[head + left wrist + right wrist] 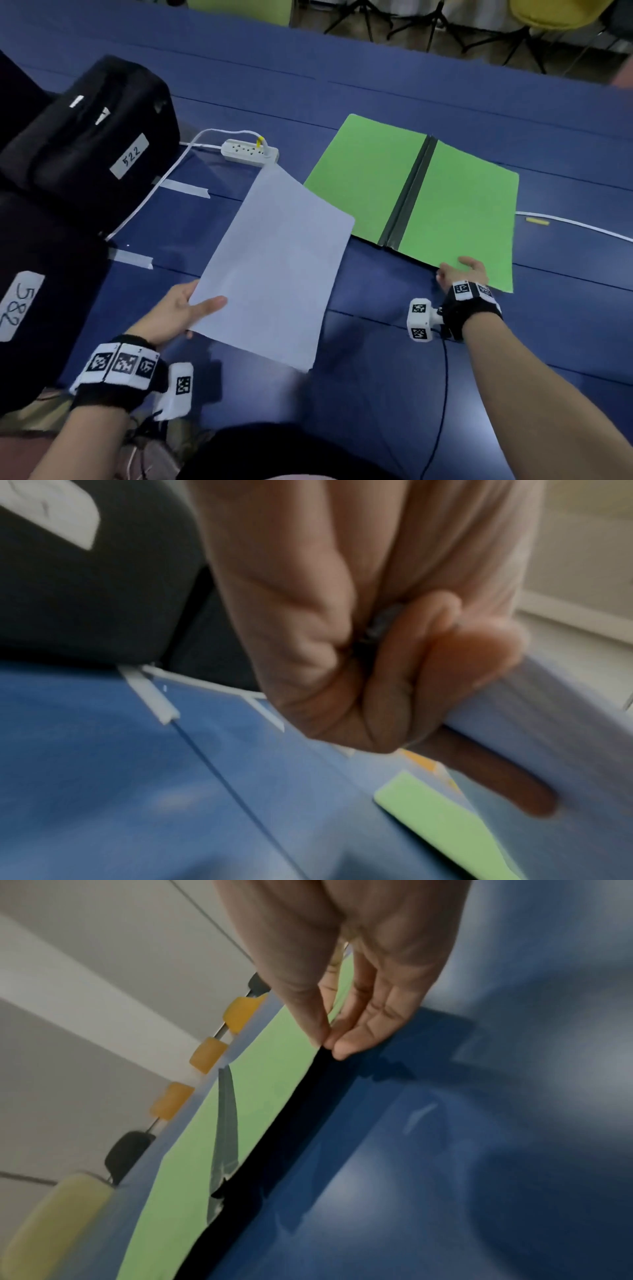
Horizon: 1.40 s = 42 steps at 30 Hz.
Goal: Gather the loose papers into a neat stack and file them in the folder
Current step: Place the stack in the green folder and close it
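A stack of white papers [274, 263] hangs tilted over the blue table [376, 377], its far corner overlapping the green folder [363, 174]. My left hand [202, 305] grips the stack's near-left corner, thumb on top and fingers underneath. The left wrist view shows the papers [548, 723] held by that hand [342, 669]. The folder lies open and flat, with a dark spine [407, 195] down its middle. My right hand [459, 270] pinches the near edge of the folder's right flap. In the right wrist view, thumb and fingers [346, 1047] meet at the folder [274, 1096] edge.
Two black cases labelled 522 [89, 137] and 582 [34, 291] stand along the left. A white power strip [250, 152] with its cord lies just beyond the papers. A white cable [575, 224] runs right of the folder. Chair legs stand past the table's far edge.
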Available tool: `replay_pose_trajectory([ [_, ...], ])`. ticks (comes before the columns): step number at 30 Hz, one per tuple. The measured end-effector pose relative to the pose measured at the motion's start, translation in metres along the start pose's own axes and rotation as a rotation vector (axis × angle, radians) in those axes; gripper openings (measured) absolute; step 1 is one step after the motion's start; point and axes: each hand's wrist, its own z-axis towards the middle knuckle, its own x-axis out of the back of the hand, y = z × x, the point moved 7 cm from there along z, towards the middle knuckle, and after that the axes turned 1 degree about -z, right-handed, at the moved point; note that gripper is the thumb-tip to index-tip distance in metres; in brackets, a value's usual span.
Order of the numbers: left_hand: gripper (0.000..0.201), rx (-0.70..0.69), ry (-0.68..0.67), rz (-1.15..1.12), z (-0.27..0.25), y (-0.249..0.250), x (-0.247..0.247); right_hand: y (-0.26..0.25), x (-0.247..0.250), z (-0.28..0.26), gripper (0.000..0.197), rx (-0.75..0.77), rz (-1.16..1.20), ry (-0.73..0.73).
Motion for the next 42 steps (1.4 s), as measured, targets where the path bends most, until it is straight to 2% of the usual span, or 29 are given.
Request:
replay_pose_trajectory([
  [3,0.077,-0.109,0.057,0.044,-0.028,0.026,0.027,0.020,0.004,-0.019,0.056,0.002,-0.083,-0.034],
  [7,0.068,-0.232,0.086,-0.022,-0.051,0.053,0.041,0.057,0.003,-0.033,0.063,0.035,-0.225,-0.107],
  [11,0.054,-0.306,0.084,-0.133,-0.041,0.061,0.021,0.094,0.000,-0.048,0.061,0.056,-0.286,-0.140],
  [14,0.012,-0.292,0.080,-0.166,-0.019,0.062,-0.003,0.106,-0.001,-0.067,0.055,0.103,-0.353,-0.156],
  [15,0.006,-0.292,0.079,-0.153,-0.010,0.062,-0.013,0.110,-0.003,-0.073,0.053,0.103,-0.381,-0.175],
  [18,0.005,-0.261,0.065,-0.143,0.013,0.058,-0.044,0.115,-0.005,-0.096,0.046,0.105,-0.430,-0.260],
  [21,0.017,-0.199,0.059,-0.096,0.025,0.047,-0.063,0.097,-0.001,-0.123,0.016,0.170,-0.723,-0.292],
  [22,0.019,-0.186,0.049,-0.090,0.025,0.045,-0.070,0.090,-0.002,-0.127,0.020,0.208,-0.796,-0.303],
  [23,0.018,-0.185,0.034,-0.088,0.024,0.043,-0.075,0.081,-0.002,-0.131,0.037,0.220,-0.789,-0.309],
  [24,0.015,-0.185,0.018,-0.096,0.022,0.042,-0.081,0.072,-0.005,-0.133,0.048,0.223,-0.696,-0.324],
  [26,0.010,-0.187,-0.023,-0.124,0.018,0.039,-0.088,0.054,-0.013,-0.138,0.055,0.164,-0.313,-0.412],
  [30,0.015,-0.203,-0.121,-0.141,0.009,0.036,-0.093,0.040,-0.040,-0.159,0.080,-0.048,0.170,-0.756],
  [32,0.020,-0.224,-0.161,-0.126,0.004,0.034,-0.092,0.028,-0.041,-0.170,0.073,-0.093,0.405,-0.858],
  [34,0.022,-0.236,-0.172,-0.086,0.003,0.032,-0.089,0.019,-0.039,-0.174,0.060,-0.125,0.529,-0.881],
  [37,0.013,-0.234,-0.156,-0.011,0.005,0.026,-0.088,0.008,-0.043,-0.179,0.041,-0.019,0.476,-0.944],
  [39,0.017,-0.232,-0.127,0.002,0.011,0.023,-0.088,0.005,-0.045,-0.177,0.037,0.076,0.363,-0.918],
  [42,0.029,-0.186,-0.093,0.006,0.021,0.014,-0.088,0.006,-0.041,-0.179,0.034,0.108,0.337,-0.938],
])
